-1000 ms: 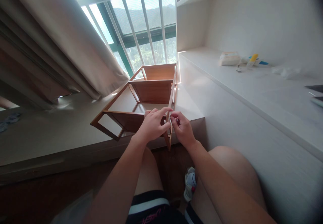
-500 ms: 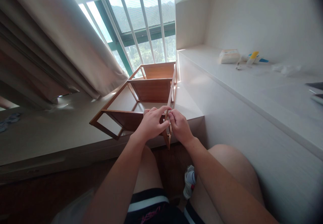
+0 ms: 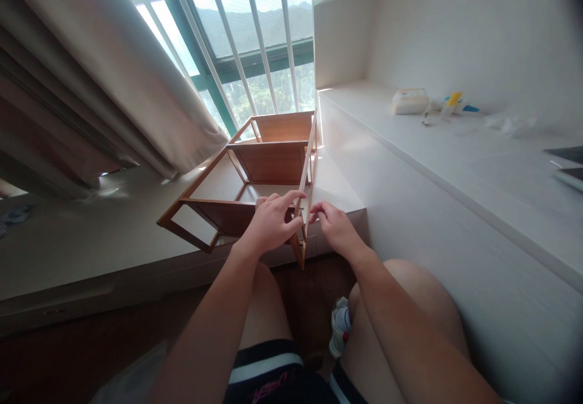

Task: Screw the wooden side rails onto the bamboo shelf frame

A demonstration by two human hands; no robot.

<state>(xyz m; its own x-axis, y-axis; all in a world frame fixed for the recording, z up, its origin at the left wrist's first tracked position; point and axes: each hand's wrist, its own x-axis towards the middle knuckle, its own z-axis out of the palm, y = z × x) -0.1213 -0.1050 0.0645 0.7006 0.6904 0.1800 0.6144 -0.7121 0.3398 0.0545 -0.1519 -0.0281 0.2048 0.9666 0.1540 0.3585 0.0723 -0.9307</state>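
A brown wooden shelf rack (image 3: 273,162) with several flat panels lies on its side on the pale window ledge, its near end toward me. My left hand (image 3: 272,219) holds the near part of the rack's right rail, thumb and index finger on either side of it. A small dark piece like a screw or bolt shows at the rail between those fingertips. My right hand (image 3: 334,225) hovers just right of the rail, fingers loosely bent and a little apart, touching nothing I can see.
A beige curtain (image 3: 155,88) hangs at left beside the barred window (image 3: 255,39). At right is a white counter (image 3: 455,155) with a tissue pack (image 3: 410,101), a yellow-capped item (image 3: 452,104), crumpled plastic (image 3: 512,123) and a dark flat device (image 3: 569,176). My knees are close below the rack.
My right hand has drawn back to the right, off the rail, and its fingers have loosened. My left hand keeps its hold on the rack. The view has shifted slightly.
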